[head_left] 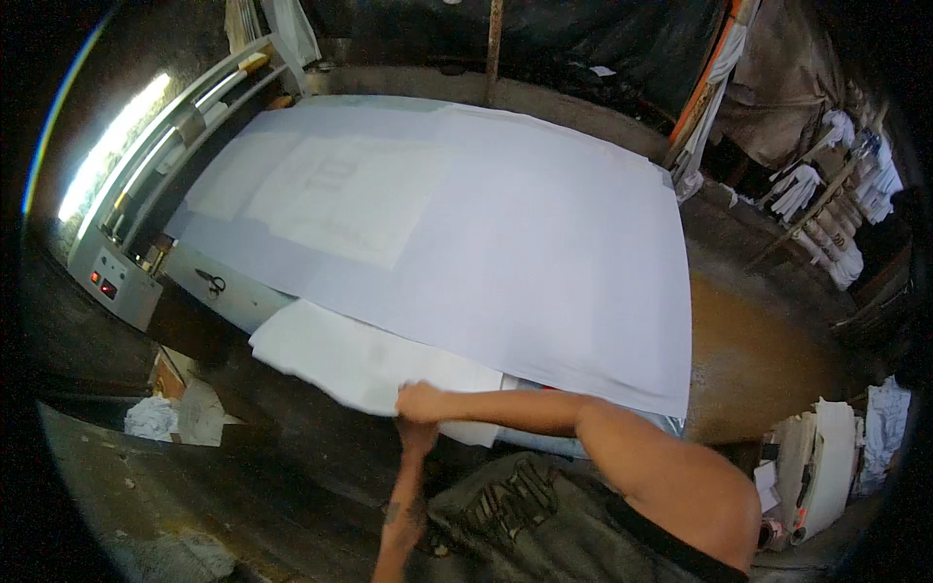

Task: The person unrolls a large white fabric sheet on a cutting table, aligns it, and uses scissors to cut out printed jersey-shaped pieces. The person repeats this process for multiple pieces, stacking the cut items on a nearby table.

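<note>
Your right hand is curled at the near edge of a white piece, and your left hand meets it from just below; whether either pinches the material cannot be told, as the fingers are hidden. The white piece lies along the near long edge of the table, partly beyond it, beside a large white sheet covering most of the top. Toward the table's left end, the sheet bears a paler panel with faint dark marks. Scissors lie near the near left corner, close to a control box.
</note>
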The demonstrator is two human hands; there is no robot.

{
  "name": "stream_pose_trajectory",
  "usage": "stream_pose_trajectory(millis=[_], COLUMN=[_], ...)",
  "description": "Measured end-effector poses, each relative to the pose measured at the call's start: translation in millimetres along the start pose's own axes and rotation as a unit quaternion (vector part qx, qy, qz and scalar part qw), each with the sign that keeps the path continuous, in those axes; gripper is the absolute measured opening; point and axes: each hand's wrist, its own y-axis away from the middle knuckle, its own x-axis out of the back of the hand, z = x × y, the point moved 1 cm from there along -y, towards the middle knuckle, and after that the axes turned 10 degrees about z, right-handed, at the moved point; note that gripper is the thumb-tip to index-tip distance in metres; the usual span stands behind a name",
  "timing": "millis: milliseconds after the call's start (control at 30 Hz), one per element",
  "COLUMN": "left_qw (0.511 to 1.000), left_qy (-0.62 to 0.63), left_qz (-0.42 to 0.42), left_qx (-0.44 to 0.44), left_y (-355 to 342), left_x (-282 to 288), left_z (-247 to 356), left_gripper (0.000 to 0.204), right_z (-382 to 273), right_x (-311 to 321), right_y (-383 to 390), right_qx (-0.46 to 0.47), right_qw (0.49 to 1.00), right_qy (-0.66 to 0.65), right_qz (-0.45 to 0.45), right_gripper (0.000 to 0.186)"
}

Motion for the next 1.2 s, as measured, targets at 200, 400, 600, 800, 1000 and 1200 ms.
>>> stream_pose_trajectory(millis=[200, 400, 600, 800, 1000, 1200], left_qw=[0.904, 0.945, 0.951, 0.851, 0.741, 0.654], left_qy=[0.202, 0.156, 0.108, 0.33, 0.605, 0.641], left_qz=[-0.106, 0.078, 0.12, -0.244, -0.179, -0.064], left_qx=[0.362, 0.276, 0.264, 0.327, 0.23, 0.397], left_y=[173, 131, 71, 65, -61, -140], left_x=[72, 93, 114, 178, 177, 148], left_z=[62, 76, 6, -57, -106, -113], left_gripper=[0.038, 0.04, 0.055, 0.085, 0.09, 0.088], right_z=[-134, -232, -80, 137, 246, 153], right_x=[3, 212, 454, 447, 281, -18], right_y=[-60, -188, -224, -116, -4, -57], right_qx=[0.335, 0.366, 0.1, -0.077, -0.365, -0.411], right_qw=[0.929, 0.892, 0.821, 0.697, 0.873, 0.574], right_qy=[-0.055, -0.248, -0.561, -0.615, -0.077, -0.483], right_qz=[-0.148, -0.095, 0.022, 0.36, 0.315, 0.518], right_gripper=[0.023, 0.035, 0.029, 0.026, 0.046, 0.035])
